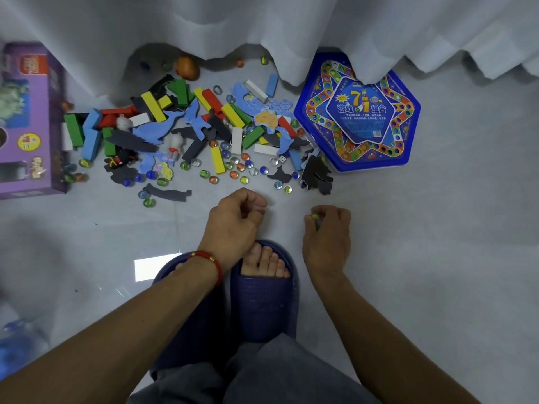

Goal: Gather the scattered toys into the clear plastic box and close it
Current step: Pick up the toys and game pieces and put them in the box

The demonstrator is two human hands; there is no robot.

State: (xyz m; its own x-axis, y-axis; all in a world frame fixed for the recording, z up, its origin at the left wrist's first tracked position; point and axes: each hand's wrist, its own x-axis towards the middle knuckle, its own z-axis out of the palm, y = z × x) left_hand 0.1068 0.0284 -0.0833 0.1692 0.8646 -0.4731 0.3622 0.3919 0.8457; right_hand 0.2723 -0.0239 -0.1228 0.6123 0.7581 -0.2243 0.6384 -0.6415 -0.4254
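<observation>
- A home, likely a living room or bedroom: pale glossy floor tiles [437,243] with a window's light reflected in them.
- White curtains [262,21] hang down to the floor along the far side.
- Children's toys [186,132] lie scattered on the floor: coloured blocks, marbles, foam puzzle shapes, small figures.
- A blue hexagonal game box [358,112] and a purple toy box [29,121] sit at either side.
- The person wears blue house slippers [262,310], toes bare.
</observation>
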